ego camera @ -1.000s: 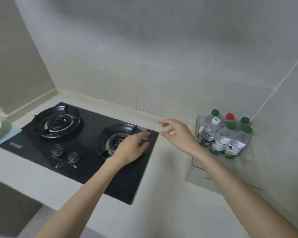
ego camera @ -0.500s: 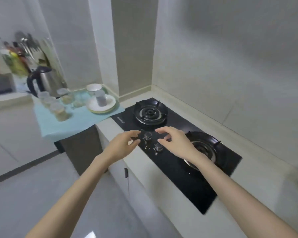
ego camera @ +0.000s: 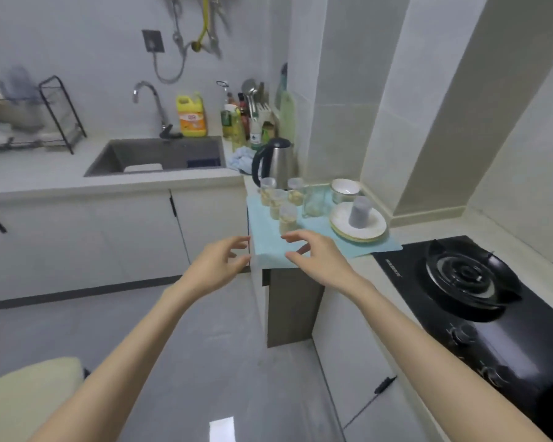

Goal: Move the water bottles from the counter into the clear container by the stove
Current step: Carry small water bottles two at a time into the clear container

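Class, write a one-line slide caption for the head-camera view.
Both hands, left and right, reach open and empty toward a blue cloth holding glass cups, beside the stove.

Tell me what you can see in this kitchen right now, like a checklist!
Surface: pale counter, blue mat at its end.
Job's things: water bottles and clear container, nothing seen.
Clutter: kettle, small jars, stacked plates under an upturned cup, bowl.
Grippers: left hand and right hand open, empty.
Cables: hose on the wall.
Surroundings: black stove, sink, yellow jug, dish rack.
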Tool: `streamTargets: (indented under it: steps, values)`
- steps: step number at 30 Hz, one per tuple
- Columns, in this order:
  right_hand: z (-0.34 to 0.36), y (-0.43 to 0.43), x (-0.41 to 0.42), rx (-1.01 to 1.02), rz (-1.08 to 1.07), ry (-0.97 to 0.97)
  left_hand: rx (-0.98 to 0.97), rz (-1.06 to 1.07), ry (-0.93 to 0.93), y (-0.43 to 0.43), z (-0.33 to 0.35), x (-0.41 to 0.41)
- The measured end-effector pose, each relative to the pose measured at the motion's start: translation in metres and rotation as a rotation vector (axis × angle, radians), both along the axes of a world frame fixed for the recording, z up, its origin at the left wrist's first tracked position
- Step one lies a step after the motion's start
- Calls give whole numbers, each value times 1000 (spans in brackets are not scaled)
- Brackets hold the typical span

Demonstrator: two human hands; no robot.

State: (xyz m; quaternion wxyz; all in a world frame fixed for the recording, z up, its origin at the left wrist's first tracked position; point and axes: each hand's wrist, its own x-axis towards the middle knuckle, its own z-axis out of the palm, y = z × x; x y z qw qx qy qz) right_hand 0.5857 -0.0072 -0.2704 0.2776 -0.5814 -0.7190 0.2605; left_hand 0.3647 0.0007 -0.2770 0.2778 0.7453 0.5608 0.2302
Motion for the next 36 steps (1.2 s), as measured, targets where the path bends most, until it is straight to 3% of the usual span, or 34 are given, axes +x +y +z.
streamTargets:
  steps: [22,36]
  values:
    - [6,377,-368,28,625,30,75,641,-68,261,27,-330]
    - [-1,534,-647,-1,794,44,118,876,-123,388,8,-597]
